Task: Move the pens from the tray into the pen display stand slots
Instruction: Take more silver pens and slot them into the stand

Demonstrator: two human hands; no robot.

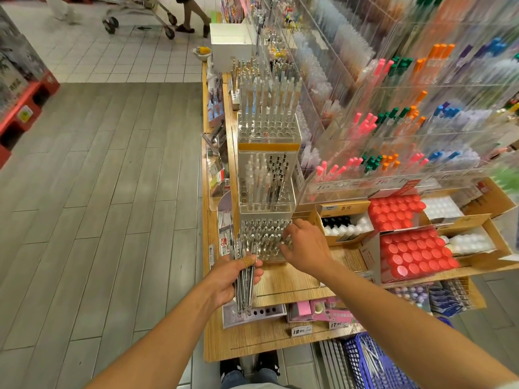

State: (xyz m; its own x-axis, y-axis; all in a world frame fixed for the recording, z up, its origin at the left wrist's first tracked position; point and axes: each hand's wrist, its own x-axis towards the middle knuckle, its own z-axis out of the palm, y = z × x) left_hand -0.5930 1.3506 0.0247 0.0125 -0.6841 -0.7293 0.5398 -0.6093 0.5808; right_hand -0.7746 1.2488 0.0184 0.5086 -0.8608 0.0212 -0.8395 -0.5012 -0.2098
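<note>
A clear tiered pen display stand (266,169) rises on the wooden shelf. Its lowest tier (262,237) has many round slots, some with pens in them. My left hand (233,279) grips a bundle of clear pens (244,276), held upright just left of that tier. My right hand (304,245) reaches to the right side of the lowest tier, with fingers at the slots; whether they pinch a pen is hidden. A blue basket (373,363) at the floor holds several pens.
Cardboard boxes with red-capped bottles (410,256) and white bottles (348,223) sit right of the stand. Acrylic racks of coloured pens (393,122) fill the right. Price tags (302,330) line the shelf's front edge. A person with a shopping cart (140,15) walks far off.
</note>
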